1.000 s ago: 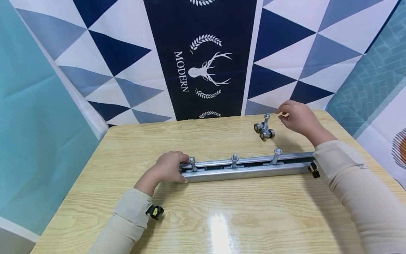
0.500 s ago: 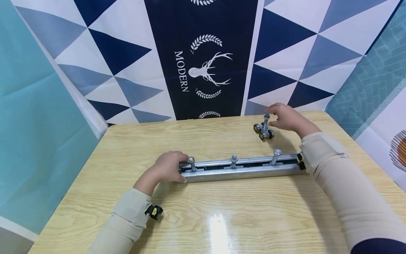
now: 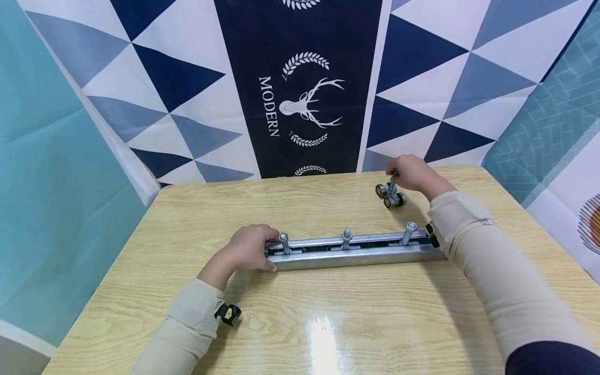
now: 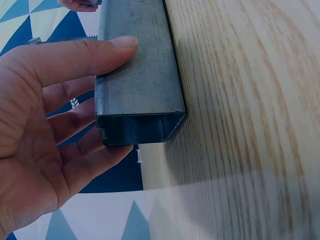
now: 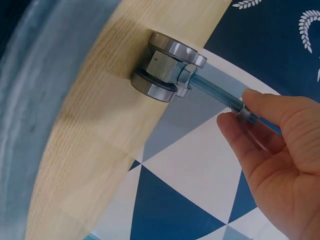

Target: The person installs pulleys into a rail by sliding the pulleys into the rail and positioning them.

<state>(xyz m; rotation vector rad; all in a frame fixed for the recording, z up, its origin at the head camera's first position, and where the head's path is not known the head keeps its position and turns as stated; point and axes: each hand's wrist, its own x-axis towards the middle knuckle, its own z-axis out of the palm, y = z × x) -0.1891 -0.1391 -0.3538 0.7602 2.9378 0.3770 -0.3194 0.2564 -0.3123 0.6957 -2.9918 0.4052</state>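
Observation:
My left hand (image 3: 248, 247) grips the left end of a steel channel rail (image 3: 356, 255), thumb on the near wall and fingers on the far side. The left wrist view shows the rail's hollow end by that hand (image 4: 55, 105). Three bolts stand up from the rail's slot, one (image 3: 346, 238) at mid-length. Behind the rail is a roller trolley (image 3: 391, 195) with several metal wheels and an upright threaded bolt. My right hand (image 3: 410, 173) pinches the top of that bolt (image 5: 215, 91) near its nut, thumb and fingers on either side.
The wooden table (image 3: 281, 323) carries the rail and the trolley. A patterned cloth (image 3: 309, 104) hangs behind its far edge. My right sleeve (image 3: 469, 229) passes over the rail's right end.
My right hand has moved left to the trolley and now pinches the top of its bolt. The left hand stays on the rail, and the rail has not moved.

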